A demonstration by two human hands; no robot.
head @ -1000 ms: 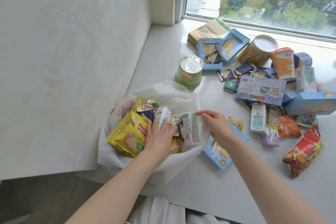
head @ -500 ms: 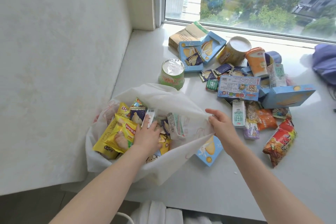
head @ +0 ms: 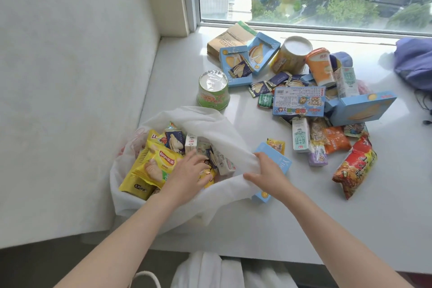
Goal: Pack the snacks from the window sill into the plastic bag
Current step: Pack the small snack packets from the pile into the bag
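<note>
L hand (head: 187,172) inside plastic bag (head: 210,124), fingers loose, flat on snacks (head: 159,166). R hand (head: 268,174) pinches bag's right rim. Loose pile (head: 299,103) right of bag on window sill (head: 304,229).

Broad white window sill (head: 304,217), sunlit along the back edge. Near its left wall, a green paper cup with a foil lid (head: 213,90). Just in front of that cup, a white plastic bag (head: 205,119), open, crammed with packets. Behind and right of the cup, a flattened brown cardboard box (head: 230,38) touching an open light-blue biscuit box (head: 236,65). Farther right, a yellow round tub with a white lid (head: 291,57), tilted. Level with the cup on its right, a small green wrapped sweet (head: 265,101). Right of the cup and nearer, a white milk carton (head: 300,137) and a red crinkled snack bag (head: 355,168). Far right of the cup, a purple cloth bundle (head: 415,63).
</note>
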